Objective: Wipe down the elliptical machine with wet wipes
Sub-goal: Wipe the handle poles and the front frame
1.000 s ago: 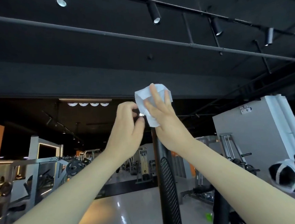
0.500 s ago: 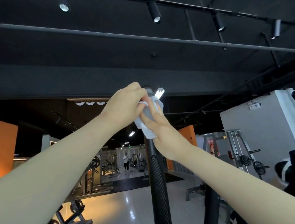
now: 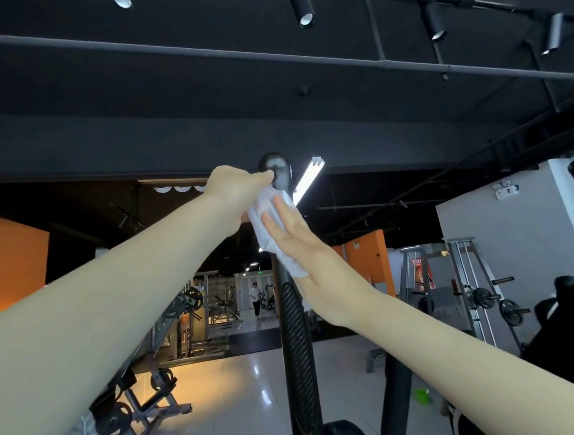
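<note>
A second ago the wet wipe point(image 3: 274, 242) hung loose in the air, pinched by the left hand point(image 3: 234, 195) with the right hand point(image 3: 311, 260) spread against it. Both hands have since brought it onto the elliptical's handle point(image 3: 276, 170). The left hand first capped the handle's tip and now grips lower, leaving the rounded end bare just above its knuckles. The right hand's straight fingers now press the wipe against the post, and the wipe trails down under the right palm.
</note>
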